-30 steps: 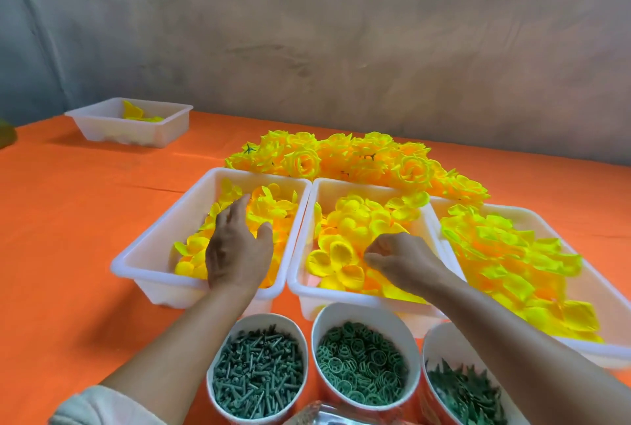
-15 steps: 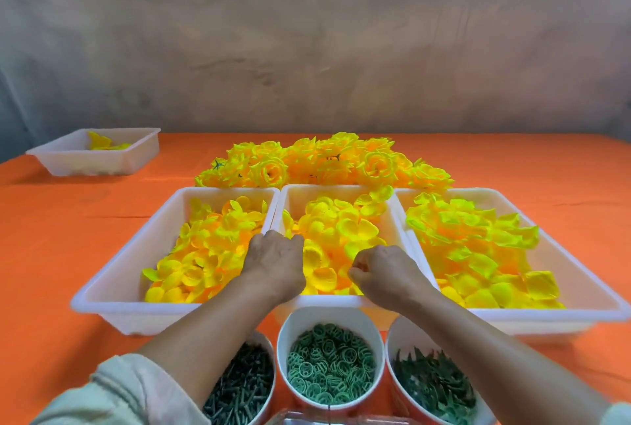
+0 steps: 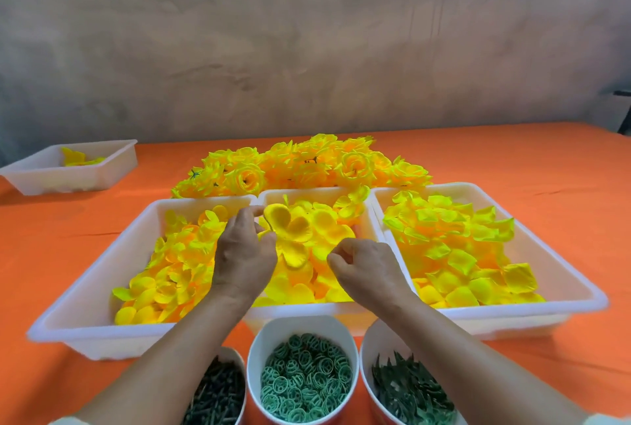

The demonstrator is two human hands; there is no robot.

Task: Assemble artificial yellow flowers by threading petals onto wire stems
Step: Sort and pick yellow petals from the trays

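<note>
step: picking petal [image 3: 290, 226] over middle tray [image 3: 307, 313] | left grip [image 3: 244, 254]: pinching it | right grip [image 3: 365, 266]: curled, contents unclear | advice: hold flat, expose centre hole

Yellow petal piece [image 3: 288, 230] with rounded, cupped lobes is hanging tilted just over the middle tray [image 3: 307, 313], left hand [image 3: 244, 260] pinching its edge. More loose petals [image 3: 297, 291] are lying heaped right underneath it.
</note>
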